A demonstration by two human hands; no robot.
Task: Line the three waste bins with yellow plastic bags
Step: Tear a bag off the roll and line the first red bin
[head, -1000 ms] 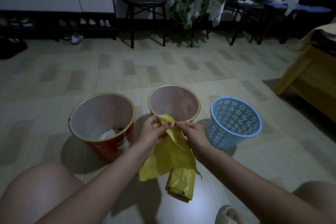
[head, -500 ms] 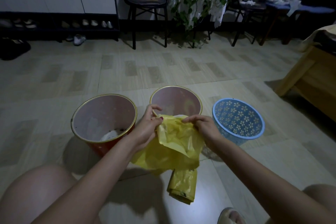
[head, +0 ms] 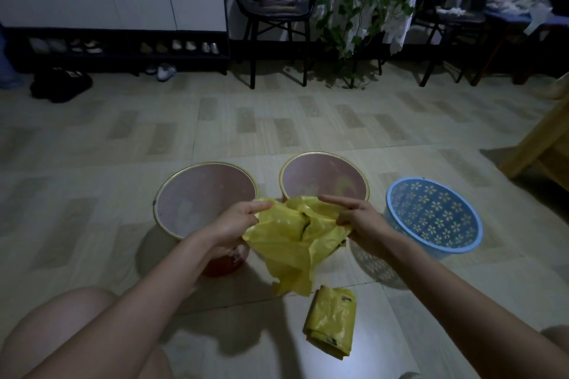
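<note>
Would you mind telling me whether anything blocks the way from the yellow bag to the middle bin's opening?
Nothing visible does: both hands hold the bag at the near rim of the middle bin, whose mouth is open.

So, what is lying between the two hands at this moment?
In the head view, the opened yellow bag stretches between the left hand and the right hand; each grips one edge, above the floor, in front of the middle bin.
</note>
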